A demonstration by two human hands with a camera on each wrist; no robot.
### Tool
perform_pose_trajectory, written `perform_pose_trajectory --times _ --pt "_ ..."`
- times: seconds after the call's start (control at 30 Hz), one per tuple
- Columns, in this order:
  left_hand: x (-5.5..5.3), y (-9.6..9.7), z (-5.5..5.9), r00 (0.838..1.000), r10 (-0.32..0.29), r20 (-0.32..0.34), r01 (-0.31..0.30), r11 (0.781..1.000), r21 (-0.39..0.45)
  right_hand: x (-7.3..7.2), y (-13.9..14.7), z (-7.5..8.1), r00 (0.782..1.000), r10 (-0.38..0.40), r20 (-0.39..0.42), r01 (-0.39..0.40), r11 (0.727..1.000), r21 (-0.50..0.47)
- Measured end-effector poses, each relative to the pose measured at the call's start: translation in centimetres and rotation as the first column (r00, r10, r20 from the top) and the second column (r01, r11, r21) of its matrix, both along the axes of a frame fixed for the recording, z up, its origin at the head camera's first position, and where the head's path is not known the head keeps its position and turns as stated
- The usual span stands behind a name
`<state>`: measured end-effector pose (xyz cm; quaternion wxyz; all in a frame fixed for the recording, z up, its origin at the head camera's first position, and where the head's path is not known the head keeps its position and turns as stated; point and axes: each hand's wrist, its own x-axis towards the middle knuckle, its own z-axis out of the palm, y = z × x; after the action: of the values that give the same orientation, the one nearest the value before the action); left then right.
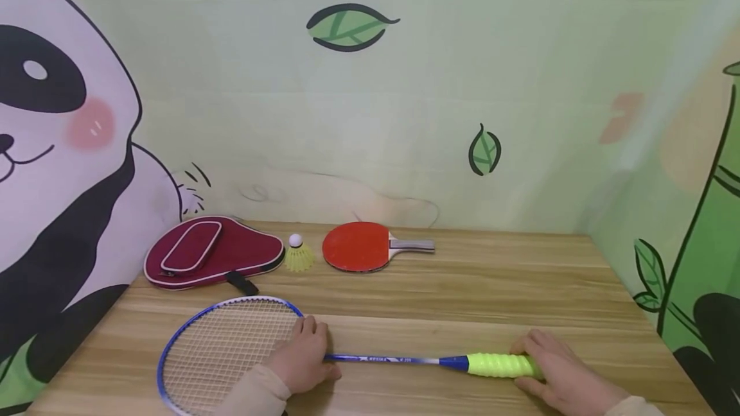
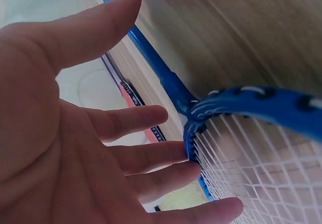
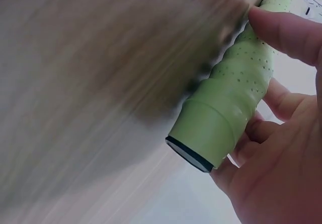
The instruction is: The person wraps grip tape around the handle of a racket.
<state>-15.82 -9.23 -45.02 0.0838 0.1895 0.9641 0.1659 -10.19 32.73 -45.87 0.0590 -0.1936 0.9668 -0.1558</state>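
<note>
A badminton racket [image 1: 405,361] with a blue frame and pale strings lies across the table, its head to the left. My left hand [image 1: 306,355] is over the throat, thumb on the near side of the shaft. In the left wrist view, the fingers of that hand [image 2: 95,128] are spread and nearly straight beside the frame, some fingertips overlapping its rim [image 2: 251,103]. At the other end, my right hand [image 1: 557,371] holds the yellow-green grip [image 1: 500,365]. The right wrist view has thumb and fingers on opposite sides of the grip [image 3: 226,98], with its butt end exposed.
Along the back of the wooden table [image 1: 520,287] lie a maroon paddle case [image 1: 243,246], a yellow shuttlecock [image 1: 299,257] and a red table tennis paddle [image 1: 357,248]. A printed panda-and-leaf wall covering [image 1: 405,95] rises behind the table and at both sides.
</note>
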Motion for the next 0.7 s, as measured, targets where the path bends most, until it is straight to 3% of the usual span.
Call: perform_pose_trajectory --times 0.17,0.4,0.7 --pt "0.19 -0.27 0.30 1.000 0.008 -0.008 -0.008 1.000 -0.020 -0.06 -0.25 0.13 1.000 0.007 -0.001 -0.007 1.000 -0.002" --pt "0.00 -0.51 0.08 0.999 0.004 -0.049 -0.006 0.999 -0.045 -0.15 -0.81 0.36 0.997 -0.058 0.052 0.057 0.998 0.020" --pt "-0.21 -0.75 -0.11 0.998 0.016 -0.064 -0.019 0.998 -0.054 -0.59 -0.77 0.43 0.998 -0.017 0.059 0.017 1.000 0.000"
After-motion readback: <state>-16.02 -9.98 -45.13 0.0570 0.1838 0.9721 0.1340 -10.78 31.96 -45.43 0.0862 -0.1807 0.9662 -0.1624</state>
